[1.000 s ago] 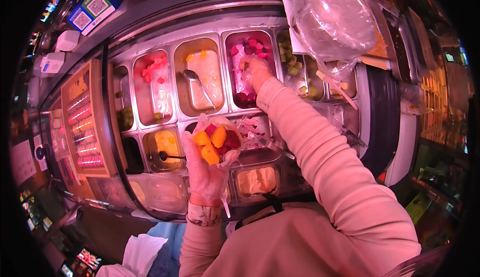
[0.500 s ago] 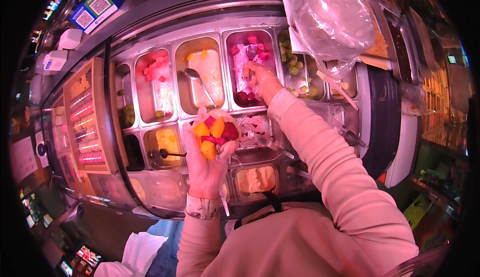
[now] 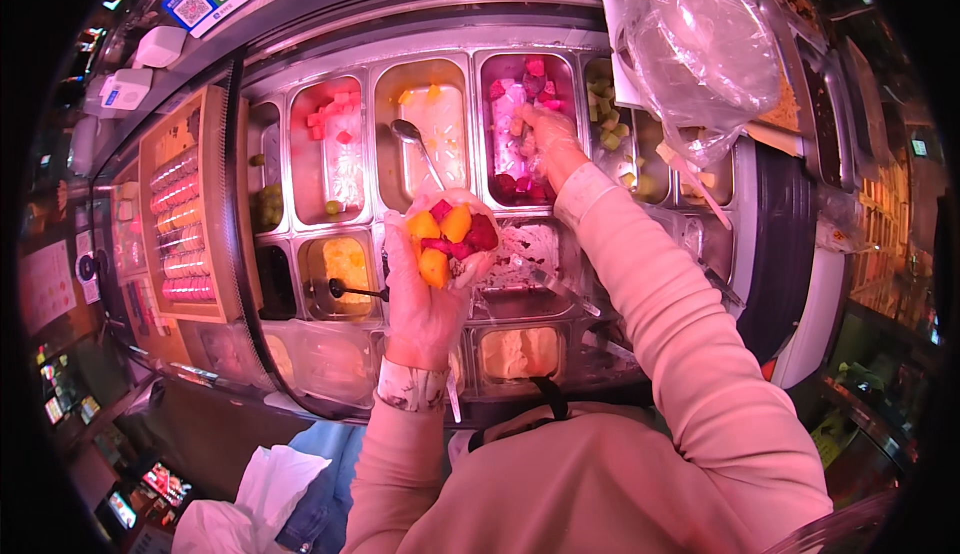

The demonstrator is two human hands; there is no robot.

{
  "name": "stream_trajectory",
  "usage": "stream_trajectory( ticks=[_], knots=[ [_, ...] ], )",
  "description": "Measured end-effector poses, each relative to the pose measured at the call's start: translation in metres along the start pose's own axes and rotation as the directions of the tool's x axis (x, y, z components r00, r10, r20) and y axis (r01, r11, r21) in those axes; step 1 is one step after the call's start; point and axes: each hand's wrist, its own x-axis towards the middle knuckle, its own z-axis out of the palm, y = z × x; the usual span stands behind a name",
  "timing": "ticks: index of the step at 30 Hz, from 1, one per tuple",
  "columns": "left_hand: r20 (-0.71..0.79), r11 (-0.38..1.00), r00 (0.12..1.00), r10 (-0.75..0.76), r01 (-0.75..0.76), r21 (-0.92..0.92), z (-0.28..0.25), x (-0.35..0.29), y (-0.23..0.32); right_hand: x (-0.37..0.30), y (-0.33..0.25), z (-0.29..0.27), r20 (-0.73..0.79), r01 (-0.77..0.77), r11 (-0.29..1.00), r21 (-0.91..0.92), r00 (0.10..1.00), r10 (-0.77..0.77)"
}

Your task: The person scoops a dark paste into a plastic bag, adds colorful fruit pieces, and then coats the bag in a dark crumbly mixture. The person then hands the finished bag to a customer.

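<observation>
My gloved left hand (image 3: 412, 319) is closed around a small pale cup or wrapper filled with fruit. In it lie orange mango-like chunks (image 3: 456, 222) and deep red-pink pieces (image 3: 480, 234). My right hand (image 3: 555, 142), also in a clear glove, reaches down into a metal pan (image 3: 484, 144) of magenta fruit cubes (image 3: 535, 69). Its fingers are bent together over the pan's bottom; what they hold, if anything, is hidden. Just left of that pan, a spoon (image 3: 415, 144) rests in a nearly bare pan with a few yellow bits.
Farther left, a pan holds pink-red cubes (image 3: 330, 119). Green cubes (image 3: 605, 124) lie in the pan right of my right hand. A dark-handled spoon (image 3: 355, 292) stands in a yellow-filled pan. A clear plastic-wrapped bowl (image 3: 700, 44) sits back right; a wooden rack (image 3: 190, 219) stands left.
The whole view has shifted, with the pans appearing slightly farther right and higher. My right hand stays in the magenta fruit pan, and my left still holds the filled fruit cup or wrapper.
</observation>
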Motion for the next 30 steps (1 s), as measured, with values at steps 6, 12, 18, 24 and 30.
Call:
stream_trajectory(
  ticks=[6,12,18,24,30],
  knots=[
    [0.025,0.993,0.999,0.043,-0.046,0.105,0.002,0.023,0.002,-0.014,-0.008,-0.014,0.074,0.045,0.998,-0.050,0.996,-0.042],
    [0.029,0.996,0.997,0.071,-0.073,0.058,0.011,0.058,-0.005,-0.057,-0.023,-0.029,0.238,0.136,0.988,-0.076,0.965,-0.114],
    [0.123,0.999,0.992,0.037,-0.040,0.020,0.015,0.073,-0.011,-0.150,-0.053,-0.038,0.393,0.322,0.892,-0.318,0.901,-0.185],
    [0.160,1.000,0.987,-0.012,0.014,-0.012,0.014,0.071,-0.022,-0.221,-0.047,-0.028,0.571,0.736,0.119,-0.667,0.607,-0.553],
    [0.087,0.999,0.996,0.031,-0.034,0.035,0.029,0.045,-0.018,-0.222,-0.047,-0.032,0.520,0.705,-0.045,-0.707,0.476,-0.709]
  ],
)
